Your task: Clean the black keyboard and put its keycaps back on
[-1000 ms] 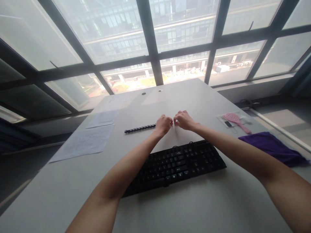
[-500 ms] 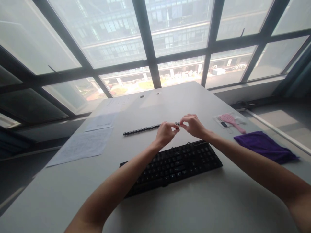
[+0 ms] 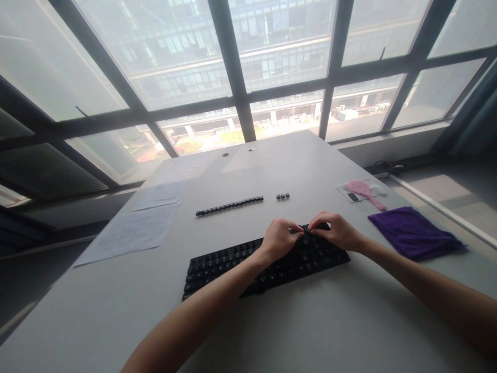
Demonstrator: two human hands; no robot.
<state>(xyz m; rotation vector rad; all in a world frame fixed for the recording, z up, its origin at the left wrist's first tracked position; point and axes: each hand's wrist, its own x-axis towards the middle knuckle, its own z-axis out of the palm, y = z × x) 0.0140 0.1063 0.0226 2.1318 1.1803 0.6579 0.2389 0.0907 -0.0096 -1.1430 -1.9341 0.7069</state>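
Note:
A black keyboard (image 3: 233,261) lies on the grey table (image 3: 295,331) in front of me. My left hand (image 3: 278,239) and my right hand (image 3: 336,230) both rest on its upper right part. Their fingertips are curled and pinched together at the keys of the top row. What the fingers grip is too small to name. Beyond the keyboard a long row of removed black keycaps (image 3: 229,205) lies on the table. A short row of three keycaps (image 3: 283,196) lies to its right.
Paper sheets (image 3: 130,233) lie at the left of the table. A pink brush on a clear bag (image 3: 363,191) and a purple cloth (image 3: 413,233) sit at the right. Large windows stand behind the table's far edge.
Both hands left the keycap rows and came back toward me onto the keyboard. The short row of three keycaps now lies uncovered on the table.

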